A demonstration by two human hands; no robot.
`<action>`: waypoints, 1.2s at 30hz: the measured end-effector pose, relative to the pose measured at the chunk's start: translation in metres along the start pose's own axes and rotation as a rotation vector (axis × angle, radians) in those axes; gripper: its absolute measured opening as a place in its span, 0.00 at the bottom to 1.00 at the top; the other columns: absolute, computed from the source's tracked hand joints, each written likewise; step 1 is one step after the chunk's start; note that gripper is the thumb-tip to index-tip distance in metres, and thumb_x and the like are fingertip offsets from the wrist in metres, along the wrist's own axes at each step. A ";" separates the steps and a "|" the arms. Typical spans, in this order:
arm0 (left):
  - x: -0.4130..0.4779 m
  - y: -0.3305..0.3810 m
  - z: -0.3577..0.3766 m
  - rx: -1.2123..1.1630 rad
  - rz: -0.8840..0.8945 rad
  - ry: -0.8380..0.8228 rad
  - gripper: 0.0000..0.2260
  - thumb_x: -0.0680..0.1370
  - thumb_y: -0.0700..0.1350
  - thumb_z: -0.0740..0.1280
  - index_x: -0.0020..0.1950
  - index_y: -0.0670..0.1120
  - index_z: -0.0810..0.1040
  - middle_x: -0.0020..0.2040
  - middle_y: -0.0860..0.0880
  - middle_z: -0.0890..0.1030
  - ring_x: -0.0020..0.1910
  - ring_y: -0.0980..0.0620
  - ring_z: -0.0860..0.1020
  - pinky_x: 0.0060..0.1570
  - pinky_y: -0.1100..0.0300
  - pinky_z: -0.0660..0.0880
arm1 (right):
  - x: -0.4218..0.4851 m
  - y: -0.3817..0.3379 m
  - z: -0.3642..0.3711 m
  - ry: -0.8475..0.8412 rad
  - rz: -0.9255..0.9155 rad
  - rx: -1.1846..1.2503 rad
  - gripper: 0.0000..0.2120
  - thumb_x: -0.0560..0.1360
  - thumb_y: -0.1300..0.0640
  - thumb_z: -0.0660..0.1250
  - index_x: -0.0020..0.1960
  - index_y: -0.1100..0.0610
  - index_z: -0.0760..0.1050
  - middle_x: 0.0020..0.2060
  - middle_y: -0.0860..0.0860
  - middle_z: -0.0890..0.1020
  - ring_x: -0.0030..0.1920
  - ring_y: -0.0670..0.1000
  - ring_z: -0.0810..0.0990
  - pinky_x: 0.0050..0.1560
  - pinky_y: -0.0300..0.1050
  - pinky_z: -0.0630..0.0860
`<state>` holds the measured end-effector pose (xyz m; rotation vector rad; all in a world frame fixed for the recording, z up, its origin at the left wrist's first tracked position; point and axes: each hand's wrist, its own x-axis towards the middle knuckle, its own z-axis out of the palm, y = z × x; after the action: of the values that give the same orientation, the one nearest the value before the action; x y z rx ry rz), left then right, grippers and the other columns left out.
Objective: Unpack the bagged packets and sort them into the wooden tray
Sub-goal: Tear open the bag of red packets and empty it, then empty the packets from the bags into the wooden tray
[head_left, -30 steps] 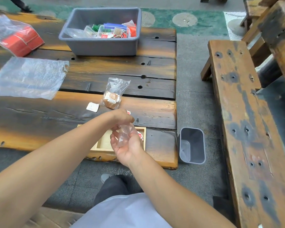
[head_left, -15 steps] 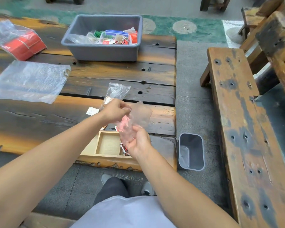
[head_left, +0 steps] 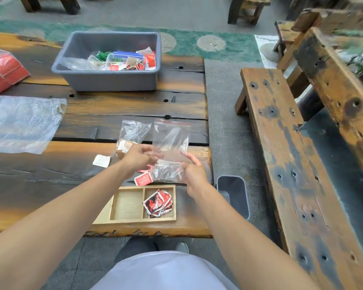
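Both hands hold a clear zip bag [head_left: 170, 143] upright above the table, its red seal at the top. My left hand [head_left: 139, 156] pinches its left side and my right hand [head_left: 194, 173] grips its lower right edge. A red packet [head_left: 143, 178] lies just under the bag. The wooden tray [head_left: 127, 205] sits at the table's near edge; its right compartment holds a pile of red packets [head_left: 158, 203], its middle one is bare. A second clear bag with brown packets [head_left: 127, 141] stands behind my left hand.
A white packet [head_left: 101, 160] lies on the table. A grey bin [head_left: 109, 80] with mixed packets stands at the back. A bagged red box [head_left: 2, 70] and flat plastic bag [head_left: 21, 122] lie left. A small grey bin [head_left: 234, 194] stands on the floor; a wooden bench [head_left: 291, 164] right.
The red packets have dropped out of the bag into the tray's right compartment. Both hands have lifted the bag and spread it upright, away from the tray.
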<state>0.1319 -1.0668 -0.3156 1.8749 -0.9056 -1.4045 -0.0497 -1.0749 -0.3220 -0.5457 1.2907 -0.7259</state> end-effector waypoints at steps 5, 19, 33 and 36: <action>0.020 0.000 0.000 -0.096 -0.083 0.004 0.10 0.78 0.34 0.67 0.57 0.43 0.80 0.53 0.47 0.85 0.41 0.49 0.81 0.42 0.55 0.78 | 0.018 -0.012 0.001 0.067 -0.015 -0.060 0.22 0.78 0.70 0.58 0.59 0.49 0.80 0.49 0.52 0.85 0.28 0.44 0.77 0.26 0.35 0.71; 0.088 -0.026 0.024 -0.182 -0.339 0.066 0.07 0.80 0.43 0.67 0.57 0.45 0.73 0.43 0.45 0.80 0.35 0.51 0.77 0.44 0.51 0.81 | 0.107 0.005 0.037 0.364 0.100 -0.140 0.20 0.78 0.68 0.58 0.54 0.46 0.80 0.55 0.55 0.85 0.33 0.51 0.74 0.30 0.42 0.72; 0.127 -0.050 0.007 -0.051 -0.397 -0.254 0.32 0.79 0.37 0.66 0.79 0.48 0.55 0.68 0.41 0.74 0.60 0.42 0.80 0.52 0.49 0.81 | 0.151 0.016 0.060 0.634 0.093 -0.479 0.25 0.77 0.62 0.60 0.73 0.49 0.68 0.64 0.56 0.78 0.65 0.60 0.73 0.68 0.57 0.69; 0.129 -0.053 -0.005 0.175 -0.298 -0.214 0.30 0.80 0.40 0.65 0.79 0.45 0.57 0.71 0.42 0.71 0.65 0.41 0.76 0.57 0.52 0.78 | 0.145 0.015 0.075 0.722 0.037 -0.731 0.22 0.78 0.58 0.63 0.71 0.54 0.67 0.71 0.57 0.69 0.69 0.59 0.64 0.68 0.57 0.59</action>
<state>0.1712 -1.1412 -0.4273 2.0853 -0.9022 -1.7825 0.0428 -1.1756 -0.4131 -0.8801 2.2644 -0.4009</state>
